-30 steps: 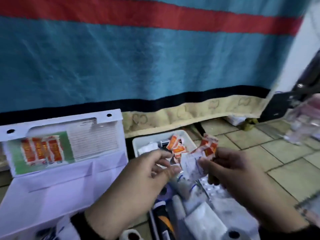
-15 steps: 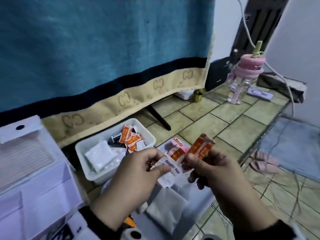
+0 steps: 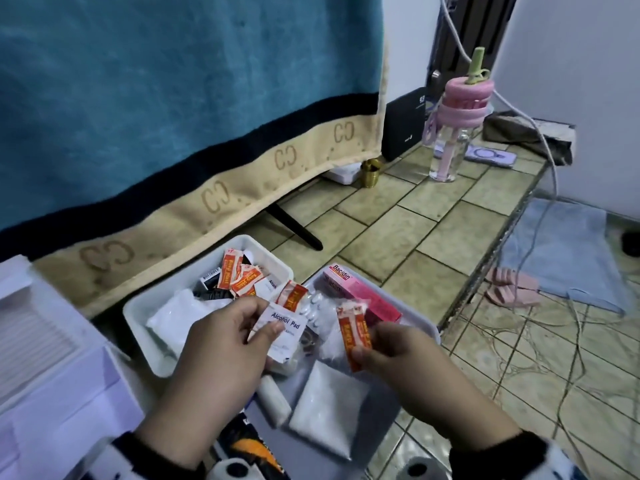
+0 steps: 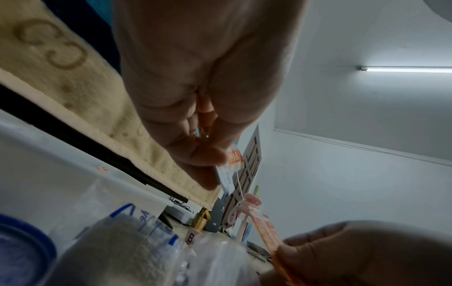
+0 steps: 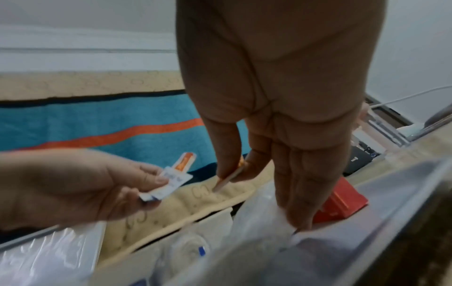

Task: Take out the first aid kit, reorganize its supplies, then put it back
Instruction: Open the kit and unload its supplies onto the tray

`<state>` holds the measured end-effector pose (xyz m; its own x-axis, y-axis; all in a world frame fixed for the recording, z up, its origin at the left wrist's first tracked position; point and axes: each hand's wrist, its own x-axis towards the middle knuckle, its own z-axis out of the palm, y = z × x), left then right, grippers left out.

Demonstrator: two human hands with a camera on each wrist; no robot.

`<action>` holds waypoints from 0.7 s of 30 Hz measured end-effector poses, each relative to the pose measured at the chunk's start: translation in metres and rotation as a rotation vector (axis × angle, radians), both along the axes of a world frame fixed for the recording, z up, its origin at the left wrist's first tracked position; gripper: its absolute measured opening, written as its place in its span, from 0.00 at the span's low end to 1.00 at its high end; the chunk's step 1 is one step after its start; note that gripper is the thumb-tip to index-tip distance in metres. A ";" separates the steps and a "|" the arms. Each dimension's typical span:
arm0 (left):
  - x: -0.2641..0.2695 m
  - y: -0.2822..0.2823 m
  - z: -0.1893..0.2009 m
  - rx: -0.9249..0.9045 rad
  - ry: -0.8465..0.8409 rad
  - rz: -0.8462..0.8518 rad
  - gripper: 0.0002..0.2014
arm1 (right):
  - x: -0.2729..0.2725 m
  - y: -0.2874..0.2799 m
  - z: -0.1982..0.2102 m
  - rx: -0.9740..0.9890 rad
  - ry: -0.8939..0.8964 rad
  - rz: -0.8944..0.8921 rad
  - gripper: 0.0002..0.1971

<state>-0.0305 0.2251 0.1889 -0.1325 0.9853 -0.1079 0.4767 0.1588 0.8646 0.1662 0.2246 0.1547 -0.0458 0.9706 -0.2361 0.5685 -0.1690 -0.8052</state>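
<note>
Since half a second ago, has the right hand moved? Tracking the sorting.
Yes. Against the white plastic tray, the right hand, pinching a flat orange sachet, has drawn nearer the person, apart from the left hand's white alcohol pad.

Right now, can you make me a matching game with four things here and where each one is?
Things:
1. Alcohol Pad packet
2. orange packet
3. pink Bacidin box
4. pink water bottle

Places:
A. standing on the tiled ledge
B. pinched in the right hand
C. lying in the grey tray
D. pinched in the left hand

Pairs: 1-D, 2-B, 3-C, 4-A
</note>
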 end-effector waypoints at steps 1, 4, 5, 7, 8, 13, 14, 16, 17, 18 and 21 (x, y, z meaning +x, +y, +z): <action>0.001 0.000 0.000 -0.004 0.010 -0.011 0.07 | -0.005 0.004 -0.002 0.000 -0.002 0.023 0.07; -0.002 0.002 -0.001 0.003 0.064 -0.008 0.05 | -0.018 0.012 -0.011 -0.002 0.000 0.139 0.06; -0.003 0.003 -0.002 0.006 0.079 0.003 0.04 | -0.021 0.014 -0.012 0.006 0.016 0.162 0.05; -0.005 0.004 -0.003 0.008 0.099 0.022 0.05 | -0.023 0.015 -0.012 0.016 0.072 0.148 0.06; -0.006 0.004 -0.003 0.009 0.099 0.027 0.06 | -0.022 0.015 -0.011 0.035 0.101 0.112 0.06; -0.009 0.002 -0.005 0.014 0.102 0.044 0.04 | 0.010 0.002 0.007 0.209 0.021 -0.156 0.05; -0.009 0.001 -0.005 0.010 0.096 0.043 0.04 | 0.018 -0.002 0.011 0.174 -0.024 -0.181 0.06; -0.007 0.001 -0.006 0.007 0.097 0.037 0.05 | 0.027 -0.008 0.015 0.061 -0.105 -0.151 0.08; -0.005 0.001 -0.005 0.010 0.099 0.032 0.05 | 0.028 -0.009 0.014 0.015 -0.130 -0.120 0.10; -0.004 0.001 -0.006 0.015 0.096 0.027 0.06 | 0.028 -0.008 0.013 -0.019 -0.161 -0.098 0.12; 0.001 0.002 -0.006 0.002 0.069 0.014 0.06 | 0.027 0.001 0.002 -0.017 -0.275 -0.070 0.12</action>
<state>-0.0293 0.2267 0.1832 -0.1531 0.9835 -0.0964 0.5329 0.1644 0.8301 0.1936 0.2251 0.1566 0.0897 0.9648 -0.2471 0.7513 -0.2284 -0.6192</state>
